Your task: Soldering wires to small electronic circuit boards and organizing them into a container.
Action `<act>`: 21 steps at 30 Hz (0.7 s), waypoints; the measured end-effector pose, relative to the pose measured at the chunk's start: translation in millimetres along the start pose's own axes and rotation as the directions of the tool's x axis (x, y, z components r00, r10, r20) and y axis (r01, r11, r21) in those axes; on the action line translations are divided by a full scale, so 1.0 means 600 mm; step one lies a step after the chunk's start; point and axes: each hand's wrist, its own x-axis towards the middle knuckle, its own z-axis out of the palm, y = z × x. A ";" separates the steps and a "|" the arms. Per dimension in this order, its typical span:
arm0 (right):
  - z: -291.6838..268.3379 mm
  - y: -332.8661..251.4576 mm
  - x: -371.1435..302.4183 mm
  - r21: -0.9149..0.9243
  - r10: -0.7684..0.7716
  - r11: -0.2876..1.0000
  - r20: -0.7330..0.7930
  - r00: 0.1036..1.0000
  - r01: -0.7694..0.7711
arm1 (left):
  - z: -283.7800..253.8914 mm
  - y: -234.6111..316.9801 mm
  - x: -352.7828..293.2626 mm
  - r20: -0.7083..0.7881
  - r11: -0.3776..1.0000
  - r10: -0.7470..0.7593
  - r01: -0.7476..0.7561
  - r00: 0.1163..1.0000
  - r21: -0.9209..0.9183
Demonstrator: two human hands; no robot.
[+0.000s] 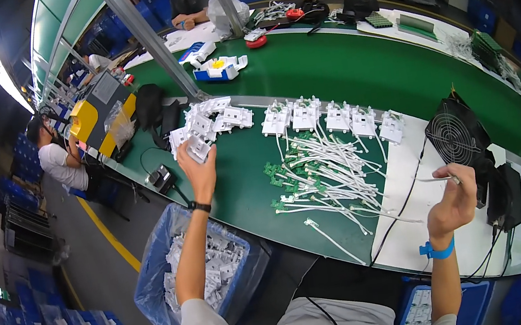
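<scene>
My left hand reaches to the far left of the green table and is closed on a white plastic housing. It is beside a heap of similar white housings. My right hand is raised over the white sheet at the right, with its fingers pinched on a thin white cable; the part inside the fingers is mostly hidden. Between my hands lies a pile of white cables with small green circuit boards. Behind it stands a row of several white housings, some with cables attached. One loose cable lies nearer me.
A blue lined bin of white parts stands below the table's left edge. At right is a black fan with trailing black wires. A green conveyor belt runs behind, carrying a blue-and-white box. Other people sit at the left and across.
</scene>
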 end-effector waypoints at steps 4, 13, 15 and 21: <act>-0.019 0.011 0.003 0.123 0.210 0.970 0.002 0.978 -0.209 | 0.001 0.105 -0.056 0.420 0.647 -0.164 0.419 0.892 -0.637; 0.036 -0.050 0.017 0.076 0.276 0.921 0.566 0.777 -0.383 | 0.011 0.386 -0.192 0.959 0.453 0.274 0.871 0.069 -0.192; 0.032 -0.054 0.019 0.013 0.206 0.966 0.572 0.794 -0.259 | 0.019 0.416 -0.209 0.962 0.490 0.272 0.858 0.020 -0.156; -0.009 -0.037 0.007 -0.062 0.334 0.929 0.567 0.753 -0.365 | 0.051 0.445 -0.242 0.962 0.532 0.272 0.833 -0.001 -0.150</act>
